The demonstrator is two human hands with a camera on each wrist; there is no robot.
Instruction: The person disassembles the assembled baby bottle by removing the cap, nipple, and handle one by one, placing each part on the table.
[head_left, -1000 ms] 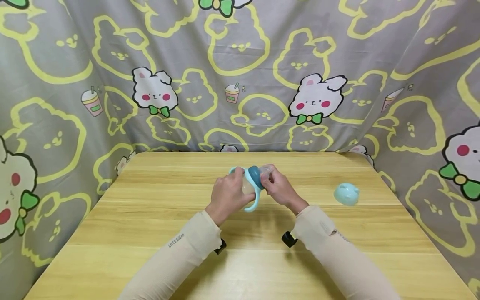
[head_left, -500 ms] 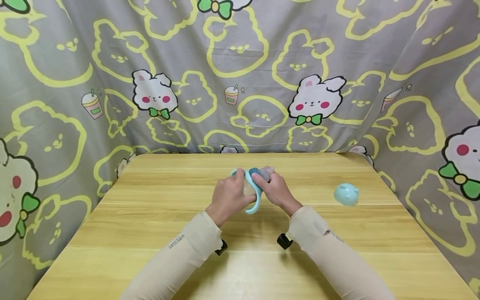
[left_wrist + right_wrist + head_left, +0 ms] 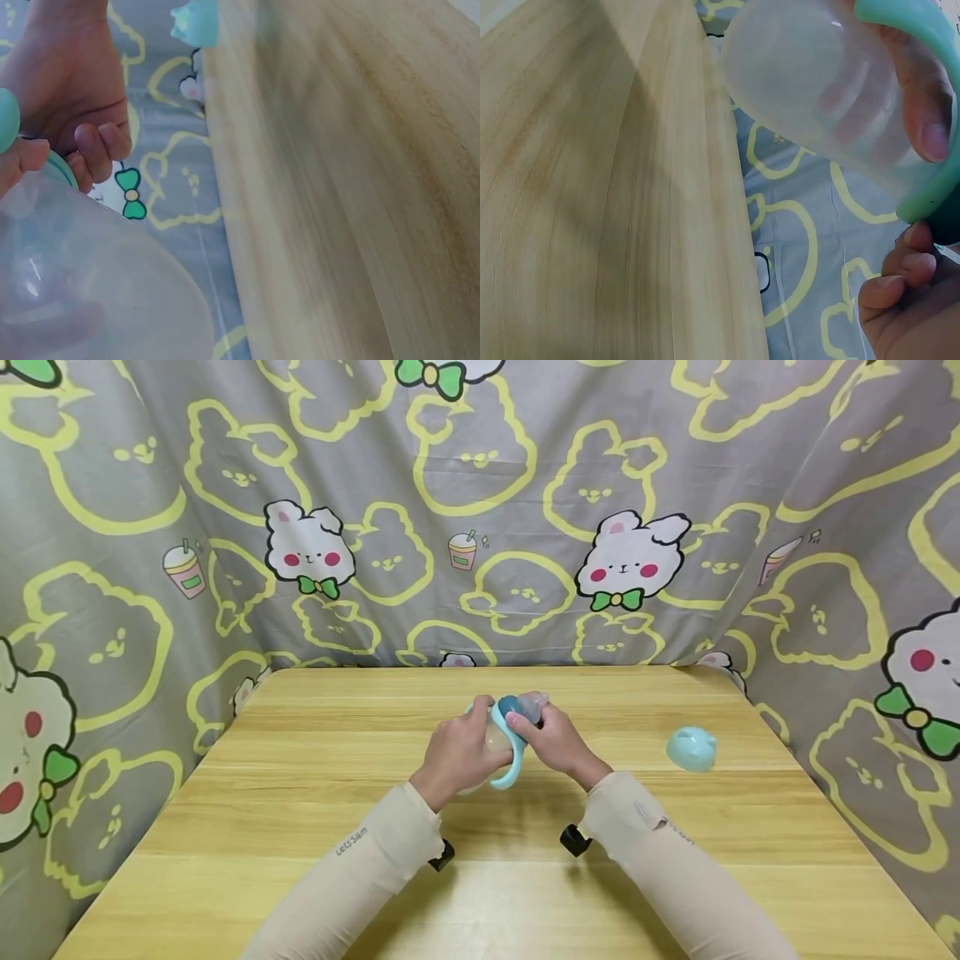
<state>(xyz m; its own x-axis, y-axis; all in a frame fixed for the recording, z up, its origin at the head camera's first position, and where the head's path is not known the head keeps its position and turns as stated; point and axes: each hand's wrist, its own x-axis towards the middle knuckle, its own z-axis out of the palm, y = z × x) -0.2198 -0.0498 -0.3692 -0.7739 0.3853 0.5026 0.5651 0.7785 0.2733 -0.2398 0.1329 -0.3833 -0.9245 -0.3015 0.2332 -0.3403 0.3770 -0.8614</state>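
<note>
A translucent baby bottle [image 3: 795,67] with light-blue handles [image 3: 512,771] is tilted above the table, its top toward the right. My left hand [image 3: 459,750] grips the bottle's body, fingers wrapped round it. At the other end my right hand [image 3: 558,739] holds the dark-blue collar [image 3: 510,705], thumb pressed on its near side. A clear nipple [image 3: 534,705] sticks out past the collar, beside the right fingers. In the right wrist view, curled right fingertips [image 3: 919,262] touch the collar's edge.
A light-blue dome-shaped cap [image 3: 692,749] with small ears lies on the right side of the wooden table [image 3: 300,827]. A patterned curtain [image 3: 495,485] surrounds the table's back and sides. Black wrist-camera mounts [image 3: 576,840] hang below the sleeves.
My right hand has shifted its grip on the collar, the thumb now lying across its near side. The bottle has tilted slightly, and the left hand keeps its hold. The cap stays put.
</note>
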